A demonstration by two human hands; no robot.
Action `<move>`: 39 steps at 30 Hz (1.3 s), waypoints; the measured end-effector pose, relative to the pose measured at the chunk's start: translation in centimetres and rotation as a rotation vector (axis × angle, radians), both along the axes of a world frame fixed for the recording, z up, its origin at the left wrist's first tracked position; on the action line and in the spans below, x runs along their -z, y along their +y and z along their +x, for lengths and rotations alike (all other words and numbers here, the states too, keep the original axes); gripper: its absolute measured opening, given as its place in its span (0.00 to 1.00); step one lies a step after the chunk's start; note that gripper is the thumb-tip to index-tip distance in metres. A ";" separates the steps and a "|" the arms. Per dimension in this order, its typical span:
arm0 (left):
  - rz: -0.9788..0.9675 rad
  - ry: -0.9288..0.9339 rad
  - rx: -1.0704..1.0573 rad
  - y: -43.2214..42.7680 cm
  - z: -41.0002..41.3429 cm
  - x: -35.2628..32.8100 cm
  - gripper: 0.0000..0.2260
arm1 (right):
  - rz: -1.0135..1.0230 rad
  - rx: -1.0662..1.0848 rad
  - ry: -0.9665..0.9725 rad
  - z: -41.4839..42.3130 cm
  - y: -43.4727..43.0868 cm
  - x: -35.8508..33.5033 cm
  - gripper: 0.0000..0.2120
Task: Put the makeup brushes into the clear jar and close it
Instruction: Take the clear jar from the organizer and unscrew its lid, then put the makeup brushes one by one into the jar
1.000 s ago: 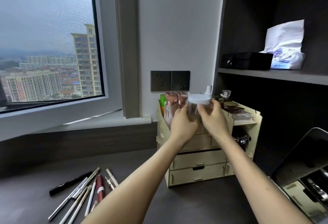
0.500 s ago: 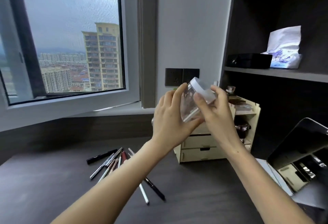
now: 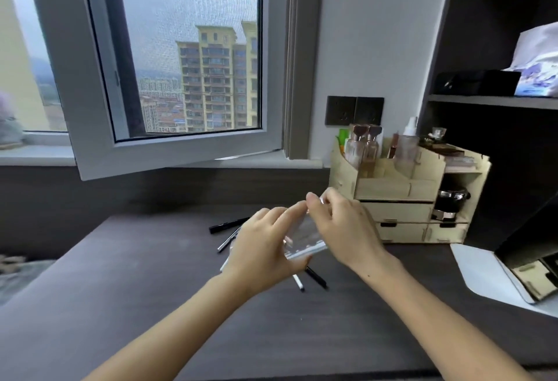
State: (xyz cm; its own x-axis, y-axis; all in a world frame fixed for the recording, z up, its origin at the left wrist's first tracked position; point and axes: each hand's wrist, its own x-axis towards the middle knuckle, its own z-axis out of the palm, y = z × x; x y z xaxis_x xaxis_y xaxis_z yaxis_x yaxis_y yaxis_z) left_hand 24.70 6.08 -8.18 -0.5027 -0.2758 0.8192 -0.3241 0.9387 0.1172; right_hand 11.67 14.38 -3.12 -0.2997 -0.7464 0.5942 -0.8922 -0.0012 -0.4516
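The fingers (image 3: 290,214) of the left hand (image 3: 262,250) curl around the lower body of the clear plastic jar (image 3: 302,238), gripping it from the left and beneath. The fingers (image 3: 314,202) of the right hand (image 3: 341,223) close over the jar's upper end, where the lid would sit; that end is almost wholly covered by the hand, so whether the lid is on, loose or off cannot be told. The jar is tilted, held in the air above the dark grey tabletop (image 3: 151,305), and motion blur smears its outline; its bottom edge shows as a pale rim near the left thumb. What it holds inside cannot be made out.

Beneath and behind the hands lie the slim makeup brushes and pencils (image 3: 229,225), scattered on the tabletop. Most are hidden by the left hand; only a black one to the upper left, a silver-tipped one beside it, and two ends poking out below the jar are visible.

To the right stands a pale wooden cosmetics organiser (image 3: 404,199) with drawers, holding bottles that are partly blurred. A white-framed window (image 3: 169,151) stands open behind. At the far right, a mirror-like panel (image 3: 525,263) is cut off by the picture's edge.
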 end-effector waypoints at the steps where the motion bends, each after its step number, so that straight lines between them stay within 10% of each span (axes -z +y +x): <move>1: 0.140 -0.013 0.056 0.1 1.0 -0.2 0.31 | -0.036 -0.036 0.063 0.4 -0.3 0.4 0.20; 6: 0.867 -0.101 0.368 -1.2 4.4 0.5 0.29 | -0.004 -0.383 0.254 1.4 -1.3 1.0 0.23; 11: 1.335 0.132 0.554 -3.8 6.3 0.1 0.31 | -0.105 -0.622 -0.414 -0.5 -2.2 0.6 0.10; 13: 1.336 0.377 0.454 -5.4 7.0 0.7 0.31 | -0.102 -0.556 -0.681 -2.5 -2.3 2.0 0.08; 19: 1.063 0.704 0.143 -8.4 8.1 4.6 0.32 | 0.096 -0.006 -0.698 -7.1 -3.3 12.2 0.22; 26: 0.834 0.575 0.034 -8.9 7.7 8.1 0.31 | 0.356 0.286 -0.314 -8.5 -4.8 15.3 0.17; 33: 0.831 0.473 0.002 -9.0 7.7 9.7 0.41 | 0.194 0.190 0.266 -5.1 -7.4 14.6 0.07; 39: 0.776 0.398 -0.027 -8.8 8.2 10.2 0.42 | 0.592 0.183 0.286 -3.5 -10.9 13.9 0.12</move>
State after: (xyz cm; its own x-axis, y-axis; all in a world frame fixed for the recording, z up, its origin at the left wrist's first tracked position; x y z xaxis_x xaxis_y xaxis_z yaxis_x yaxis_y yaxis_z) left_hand 32.89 -2.69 -18.40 -0.2047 -0.8366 0.5081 -0.1438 0.5391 0.8298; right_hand 8.19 3.48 -17.01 -0.3438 -0.9224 0.1761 -0.9390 0.3354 -0.0761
